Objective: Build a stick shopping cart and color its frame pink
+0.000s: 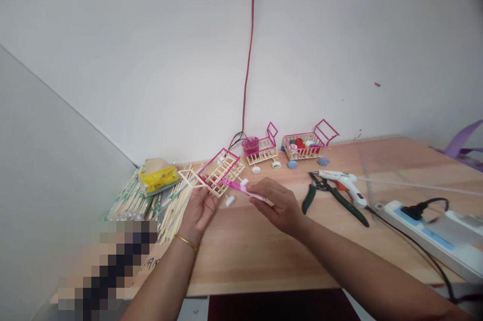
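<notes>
My left hand (199, 210) grips a small cart frame (219, 172) built of pale wooden sticks with pink-painted edges, holding it tilted above the wooden table (264, 245). A gold bangle sits on that wrist. My right hand (279, 206) pinches a pink brush or marker (239, 187) whose tip touches the frame's lower edge. White bottle-cap wheels (230, 201) lie just under the frame.
Two finished stick carts (307, 144) and a pink cup (250, 145) stand at the back by the wall. A glue gun (345, 184), green-handled pliers (332, 196) and a power strip (433, 233) lie right. Stick bundles (151, 203) and a yellow tissue pack (158, 179) lie left.
</notes>
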`<state>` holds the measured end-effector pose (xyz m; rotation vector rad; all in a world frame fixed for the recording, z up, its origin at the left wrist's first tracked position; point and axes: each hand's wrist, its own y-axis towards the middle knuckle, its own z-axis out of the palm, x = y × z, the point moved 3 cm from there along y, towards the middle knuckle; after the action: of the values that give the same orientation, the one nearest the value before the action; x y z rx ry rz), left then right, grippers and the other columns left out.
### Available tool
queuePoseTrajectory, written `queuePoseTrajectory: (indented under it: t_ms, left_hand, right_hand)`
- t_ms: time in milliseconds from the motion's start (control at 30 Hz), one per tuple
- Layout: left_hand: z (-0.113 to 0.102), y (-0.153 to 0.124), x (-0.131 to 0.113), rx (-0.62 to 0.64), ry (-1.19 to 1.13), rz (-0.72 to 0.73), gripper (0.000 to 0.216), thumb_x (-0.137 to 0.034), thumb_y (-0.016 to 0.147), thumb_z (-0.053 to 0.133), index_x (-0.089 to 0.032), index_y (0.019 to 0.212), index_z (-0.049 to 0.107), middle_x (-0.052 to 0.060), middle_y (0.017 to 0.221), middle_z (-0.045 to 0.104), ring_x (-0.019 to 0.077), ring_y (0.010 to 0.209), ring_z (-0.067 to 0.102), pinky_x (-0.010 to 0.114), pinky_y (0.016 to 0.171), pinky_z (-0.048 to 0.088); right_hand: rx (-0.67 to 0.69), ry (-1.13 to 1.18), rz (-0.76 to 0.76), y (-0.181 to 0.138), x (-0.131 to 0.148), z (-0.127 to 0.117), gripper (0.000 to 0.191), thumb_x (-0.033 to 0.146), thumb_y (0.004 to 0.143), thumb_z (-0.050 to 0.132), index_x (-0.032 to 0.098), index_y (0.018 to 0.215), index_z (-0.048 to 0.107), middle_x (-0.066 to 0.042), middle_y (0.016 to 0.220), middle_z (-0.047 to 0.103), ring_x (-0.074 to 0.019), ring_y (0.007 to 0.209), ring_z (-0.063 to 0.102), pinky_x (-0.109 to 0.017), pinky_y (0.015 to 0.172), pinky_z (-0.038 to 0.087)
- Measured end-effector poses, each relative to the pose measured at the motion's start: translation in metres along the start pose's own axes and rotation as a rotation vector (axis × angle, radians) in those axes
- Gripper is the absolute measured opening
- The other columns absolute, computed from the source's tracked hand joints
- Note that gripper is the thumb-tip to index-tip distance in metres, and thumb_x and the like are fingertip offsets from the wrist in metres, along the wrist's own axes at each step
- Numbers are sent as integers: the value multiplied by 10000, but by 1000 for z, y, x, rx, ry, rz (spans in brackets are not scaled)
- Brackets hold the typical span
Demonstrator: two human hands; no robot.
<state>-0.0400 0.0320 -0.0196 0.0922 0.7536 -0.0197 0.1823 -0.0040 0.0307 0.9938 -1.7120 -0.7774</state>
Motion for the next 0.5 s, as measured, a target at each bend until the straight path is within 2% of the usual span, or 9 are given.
queuePoseTrajectory:
  t_ms: [200,333,433,500]
  left_hand:
    - [0,1,0,-16,-8,1,425,-133,773,770,-204,1165,622,54,1097,736,161,939,712,262,855,596]
    - [-1,1,2,24,1,-29,410,-126,776,763,-213,1155,633,57,1110,733,170,950,712,285,863,603]
    - [-3,2,3,37,1,-51,389,-116,773,763,-200,1133,640,62,1086,735,175,958,712,294,864,607]
    - [-4,2,3,30,-9,-46,368,-106,764,769,-195,1099,647,51,1063,738,166,945,713,282,854,610]
  right_hand:
    - [4,33,-83,3,6,4,310,111,870,646,211,1164,638,-81,905,692,-178,854,640,-309,751,553]
    - [12,39,-93,2,6,5,300,128,893,621,231,1175,637,-68,897,694,-166,833,631,-308,755,547]
    - [-6,58,-18,0,4,2,248,161,907,605,229,1140,652,-67,908,698,-166,841,645,-303,748,541]
    - [-36,117,131,-2,-2,-1,194,196,908,612,218,1092,668,-67,924,705,-164,849,655,-299,752,532]
